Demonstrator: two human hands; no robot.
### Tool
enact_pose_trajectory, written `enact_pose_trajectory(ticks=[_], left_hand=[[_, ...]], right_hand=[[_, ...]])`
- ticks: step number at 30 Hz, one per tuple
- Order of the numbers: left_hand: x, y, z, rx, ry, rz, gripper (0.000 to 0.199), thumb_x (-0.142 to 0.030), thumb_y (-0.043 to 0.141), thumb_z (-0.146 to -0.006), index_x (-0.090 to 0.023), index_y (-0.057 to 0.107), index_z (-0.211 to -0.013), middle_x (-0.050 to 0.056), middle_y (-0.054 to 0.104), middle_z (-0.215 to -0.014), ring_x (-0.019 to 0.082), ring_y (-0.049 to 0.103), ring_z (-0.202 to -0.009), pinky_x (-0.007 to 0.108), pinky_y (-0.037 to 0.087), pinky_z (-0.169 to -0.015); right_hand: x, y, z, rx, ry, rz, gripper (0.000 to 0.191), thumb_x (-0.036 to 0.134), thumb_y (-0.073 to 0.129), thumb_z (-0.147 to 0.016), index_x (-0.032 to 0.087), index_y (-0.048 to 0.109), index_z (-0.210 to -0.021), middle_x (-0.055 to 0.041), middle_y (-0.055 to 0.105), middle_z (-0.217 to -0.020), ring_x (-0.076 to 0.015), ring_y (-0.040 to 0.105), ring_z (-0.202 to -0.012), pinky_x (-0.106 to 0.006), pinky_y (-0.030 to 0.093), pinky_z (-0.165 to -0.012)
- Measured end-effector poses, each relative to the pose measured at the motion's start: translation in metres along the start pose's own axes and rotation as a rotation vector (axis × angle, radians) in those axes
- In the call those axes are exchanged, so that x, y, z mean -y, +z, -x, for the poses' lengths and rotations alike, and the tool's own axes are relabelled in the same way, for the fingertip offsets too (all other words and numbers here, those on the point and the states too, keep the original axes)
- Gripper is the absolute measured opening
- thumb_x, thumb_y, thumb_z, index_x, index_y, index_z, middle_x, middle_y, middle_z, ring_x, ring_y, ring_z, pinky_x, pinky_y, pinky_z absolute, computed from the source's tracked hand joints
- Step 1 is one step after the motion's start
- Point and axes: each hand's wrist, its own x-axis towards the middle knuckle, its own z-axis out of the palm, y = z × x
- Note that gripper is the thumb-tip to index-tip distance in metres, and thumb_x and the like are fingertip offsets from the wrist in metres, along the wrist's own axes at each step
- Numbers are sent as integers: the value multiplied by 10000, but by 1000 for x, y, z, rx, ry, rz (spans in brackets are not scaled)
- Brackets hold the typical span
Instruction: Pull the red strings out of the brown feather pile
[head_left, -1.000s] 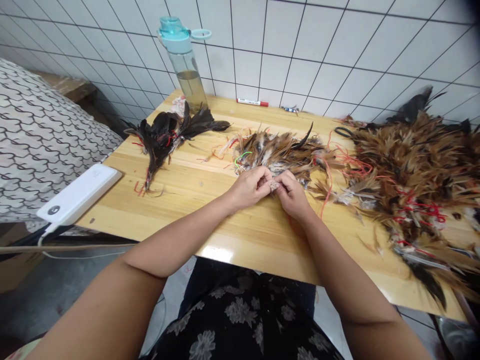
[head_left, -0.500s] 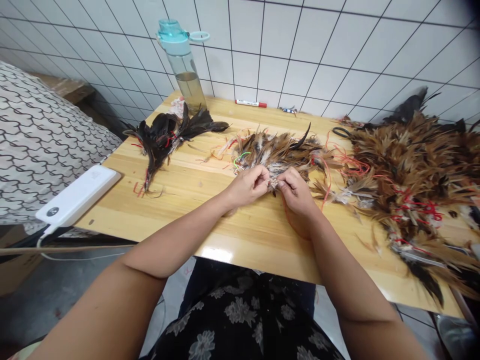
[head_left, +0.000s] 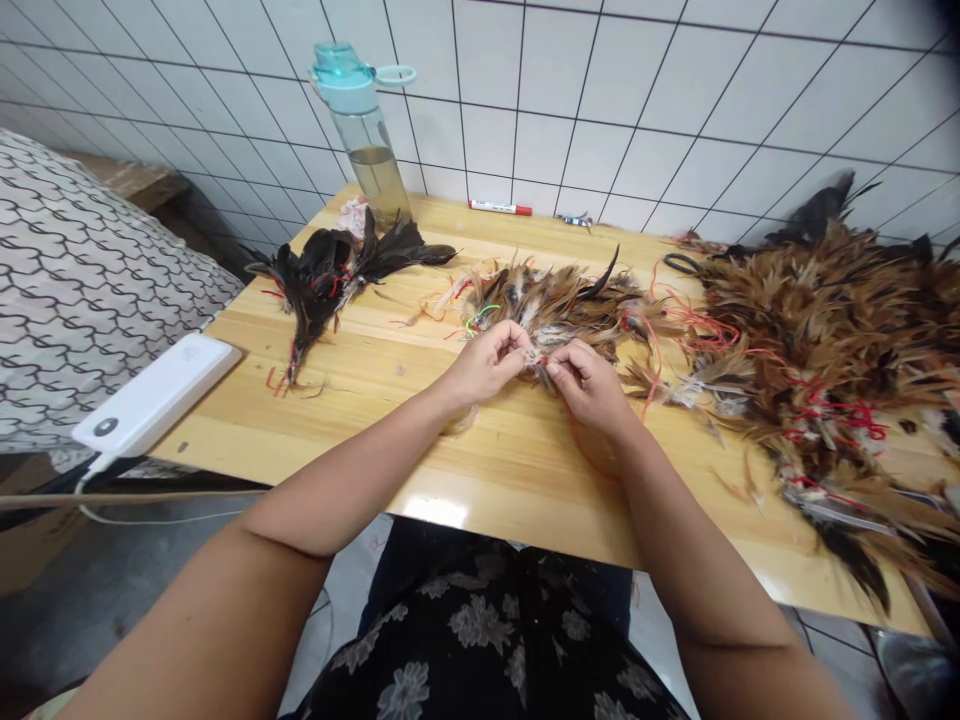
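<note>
My left hand [head_left: 491, 362] is closed in a pinch at the near edge of a bundle of brown feathers [head_left: 559, 300], holding pale quill ends. Just to its right, my right hand [head_left: 591, 385] is pinched shut close to the same ends, with a bit of red showing at its fingertips. A thin orange-red string [head_left: 592, 462] hangs from under the right hand and loops over the table. The exact grip is partly hidden by the fingers. A bright green tie [head_left: 480, 318] lies at the bundle's left side.
Black feather bunches [head_left: 330, 270] tied with red string lie at the left. A big heap of brown feathers [head_left: 840, 320] covers the right side. Along the wall stand a water bottle [head_left: 375, 150] and a red marker [head_left: 500, 208]. A white power bank [head_left: 161, 390] rests on the left edge.
Both hands have shifted slightly and their fingertips have drawn a little apart, with the left moving left. Red now shows between them. The surrounding things stay in place.
</note>
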Motion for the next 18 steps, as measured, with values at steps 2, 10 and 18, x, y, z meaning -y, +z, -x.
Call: enact_pose_trajectory(ticks=[2,10,18], left_hand=[[-2,-1,0,13,6,22,51,-199,525,-806,-166,491,-826,-5,546,-755,82,474,-635,206,365,-586],[-2,-3,1,90,30,34,80,-225,542,-817,-168,490,-837,-1,531,-760,90,465,-656,212,368,-606],[0,-5,2,160,158,-105,33,-187,511,-821,-169,488,-838,-8,510,-770,92,457,-692,210,369,-639]], right_hand=[[0,-1,0,-30,16,-4,125,258,517,-885,197,554,-782,-15,529,-728,-153,490,-688,-283,381,-639],[-3,-1,-1,-102,66,11,95,235,554,-855,206,637,-890,-5,514,-680,-173,503,-696,-295,402,-653],[-3,-1,-1,-107,78,-37,151,269,555,-863,224,662,-959,-16,556,-722,-180,528,-727,-328,444,-711]])
